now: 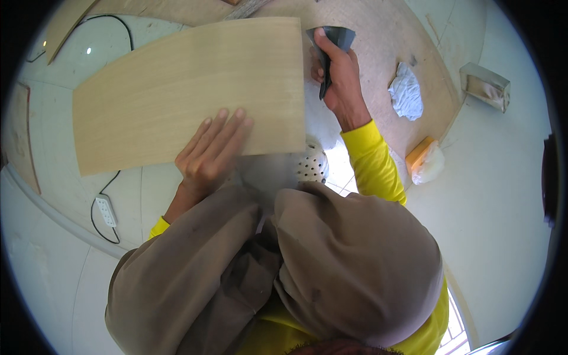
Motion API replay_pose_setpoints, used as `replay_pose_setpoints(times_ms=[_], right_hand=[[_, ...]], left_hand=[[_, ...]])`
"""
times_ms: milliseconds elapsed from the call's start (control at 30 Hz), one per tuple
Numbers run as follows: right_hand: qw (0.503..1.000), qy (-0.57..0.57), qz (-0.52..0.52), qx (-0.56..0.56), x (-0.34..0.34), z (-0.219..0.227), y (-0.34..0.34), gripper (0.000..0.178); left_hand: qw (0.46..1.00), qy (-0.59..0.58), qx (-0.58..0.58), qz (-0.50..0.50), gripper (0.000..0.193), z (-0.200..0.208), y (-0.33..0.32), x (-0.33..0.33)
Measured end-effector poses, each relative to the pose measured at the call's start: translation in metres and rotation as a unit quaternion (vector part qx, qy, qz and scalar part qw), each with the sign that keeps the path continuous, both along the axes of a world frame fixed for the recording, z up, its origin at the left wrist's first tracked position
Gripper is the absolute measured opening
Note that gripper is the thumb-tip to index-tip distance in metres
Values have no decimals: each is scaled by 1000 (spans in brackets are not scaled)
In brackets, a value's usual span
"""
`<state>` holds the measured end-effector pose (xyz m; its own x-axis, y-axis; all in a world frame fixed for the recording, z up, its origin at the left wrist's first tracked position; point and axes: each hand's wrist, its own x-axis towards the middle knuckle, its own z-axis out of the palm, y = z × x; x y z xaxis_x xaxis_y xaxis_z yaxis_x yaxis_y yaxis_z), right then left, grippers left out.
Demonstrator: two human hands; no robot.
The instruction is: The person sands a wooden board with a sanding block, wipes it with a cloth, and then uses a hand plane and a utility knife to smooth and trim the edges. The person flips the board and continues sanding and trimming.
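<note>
Two things are handled: the left grip (207, 155), fingers extended, is laid flat on the near part of a pale board (183, 80), judged stiff, light and best held by opposite edges; farther ahead and right, a dark sheet (339, 38), seemingly flexible, is pinched by the right grip (341, 70).

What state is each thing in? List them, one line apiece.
Left hand: open, fingers on the panel, partly blurred.
Right hand: closed on the dark sheet.
Dark sheet: folded, held.
Wood-grain panel: bare-topped apart from the left hand.
White cloth: crumpled.
White power strip: cord attached; on or off cannot be told.
Clear plastic wrapping: crumpled, against the orange block.
</note>
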<state>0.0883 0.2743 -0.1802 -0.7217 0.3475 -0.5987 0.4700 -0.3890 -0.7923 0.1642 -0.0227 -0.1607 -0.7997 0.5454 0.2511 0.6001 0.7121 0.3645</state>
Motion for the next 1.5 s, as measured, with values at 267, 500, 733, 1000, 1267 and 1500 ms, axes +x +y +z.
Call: replay_pose_setpoints(times_ms=[267, 500, 733, 1000, 1267, 1500], right_hand=[[997, 33, 11, 73, -19, -27, -9, 31], [999, -16, 9, 34, -1, -5, -22, 30], [999, 22, -34, 14, -46, -22, -15, 29], [1000, -8, -11, -11, -1, -2, -24, 31], [999, -25, -12, -18, -1, 4, -26, 31], [1000, 10, -9, -15, -31, -32, -12, 32]], left_hand=[[999, 30, -11, -15, 27, 0, 0, -3], [999, 38, -11, -8, 29, -1, 0, -3], [999, 29, -8, -14, 29, 3, 1, -6], [999, 42, -4, -14, 28, 1, 1, -4], [999, 50, -7, -4, 30, 3, 1, -6], [999, 33, 0, -19, 43, 7, 2, -8]])
